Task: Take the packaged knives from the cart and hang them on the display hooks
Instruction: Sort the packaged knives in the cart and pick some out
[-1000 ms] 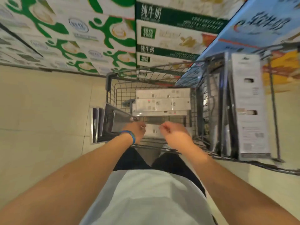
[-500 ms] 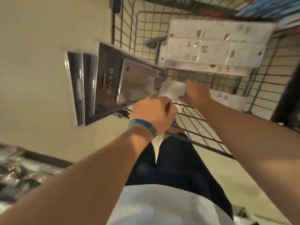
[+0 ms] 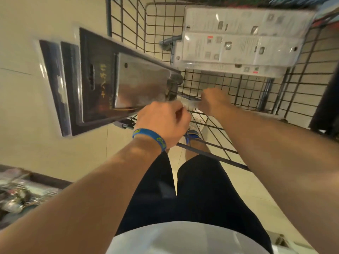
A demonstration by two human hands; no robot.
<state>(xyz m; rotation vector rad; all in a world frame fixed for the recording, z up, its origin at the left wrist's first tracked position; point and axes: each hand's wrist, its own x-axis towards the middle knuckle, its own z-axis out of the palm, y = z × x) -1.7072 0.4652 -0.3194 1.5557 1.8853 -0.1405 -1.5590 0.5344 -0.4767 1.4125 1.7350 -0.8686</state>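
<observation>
Held packs: dark knife packs [image 3: 117, 83] are fanning out at centre left, outside the cart [image 3: 108, 17].
Cart stock: pale knife packs [image 3: 238, 50] are lying inside, upper right.
Risk: the fan could be sliding apart under a single grip.
Left hand [image 3: 163, 121]: is gripping the fan's near end.
Right hand [image 3: 214, 101]: is holding its fingers curled just beside; I cannot tell on what.

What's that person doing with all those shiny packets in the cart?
A person is unloading a wire cart. Their left hand grips a bunch of packaged knives, held out past the cart's side. Their right hand is curled down inside the cart and seems to pinch a pale package, though it is blurred. More white packs lie stacked in the cart.
</observation>
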